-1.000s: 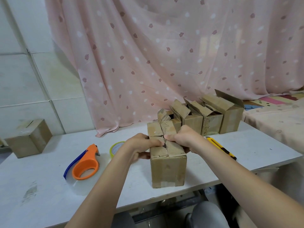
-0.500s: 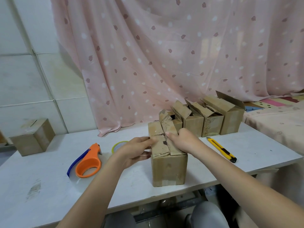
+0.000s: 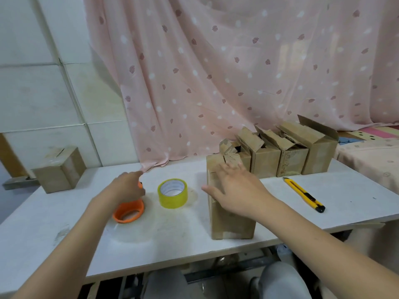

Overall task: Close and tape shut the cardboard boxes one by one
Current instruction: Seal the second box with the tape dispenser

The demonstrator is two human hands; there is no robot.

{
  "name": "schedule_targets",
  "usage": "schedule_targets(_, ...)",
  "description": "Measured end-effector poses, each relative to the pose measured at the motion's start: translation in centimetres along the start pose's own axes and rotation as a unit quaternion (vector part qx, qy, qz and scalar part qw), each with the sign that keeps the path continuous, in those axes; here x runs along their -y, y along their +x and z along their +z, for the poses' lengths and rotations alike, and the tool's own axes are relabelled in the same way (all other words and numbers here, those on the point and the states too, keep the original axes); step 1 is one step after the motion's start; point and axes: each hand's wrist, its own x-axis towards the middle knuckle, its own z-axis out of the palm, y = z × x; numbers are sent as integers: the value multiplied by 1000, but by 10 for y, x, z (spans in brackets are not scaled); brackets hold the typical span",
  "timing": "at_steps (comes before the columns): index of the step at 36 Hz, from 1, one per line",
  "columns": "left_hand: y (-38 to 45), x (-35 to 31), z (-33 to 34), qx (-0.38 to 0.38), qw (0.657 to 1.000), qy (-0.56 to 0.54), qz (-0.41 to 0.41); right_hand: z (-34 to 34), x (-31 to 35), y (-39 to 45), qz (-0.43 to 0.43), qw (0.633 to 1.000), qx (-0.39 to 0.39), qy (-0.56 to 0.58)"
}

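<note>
A tall cardboard box [image 3: 231, 221] stands near the front edge of the white table [image 3: 54, 238]. My right hand [image 3: 237, 190] lies on its top with fingers spread, pressing the flaps down. My left hand [image 3: 125, 187] is to the left, curled over the handle of the orange tape dispenser [image 3: 129, 212], which rests on the table. The hand hides the dispenser's handle and blade end. Several more boxes [image 3: 291, 158] with flaps up stand in a row behind the tall box.
A yellow tape roll [image 3: 172, 194] sits between the dispenser and the box. A yellow utility knife [image 3: 304, 194] lies to the right. A closed box [image 3: 58, 171] stands at the far left. A pink curtain [image 3: 216, 72] hangs behind the table.
My left hand left the box top and moved left onto the tape dispenser. My right hand stayed on the box and spread flat over the flaps.
</note>
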Motion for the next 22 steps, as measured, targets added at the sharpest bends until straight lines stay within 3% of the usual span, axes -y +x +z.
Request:
schedule_targets(6, -3, 31, 7, 98, 987, 63, -107, 6, 1, -3, 8, 1000, 8, 10)
schedule_targets(11, 0, 42, 15, 133, 976, -24, -172, 11, -1, -3, 6, 1000, 2, 4)
schedule_targets(19, 3, 44, 20, 105, 977, -78, -169, 11, -2, -3, 4, 1000, 0, -3)
schedule_targets(22, 3, 47, 15, 63, 982, -88, -152, 9, -2, -2, 4, 1000, 4, 1)
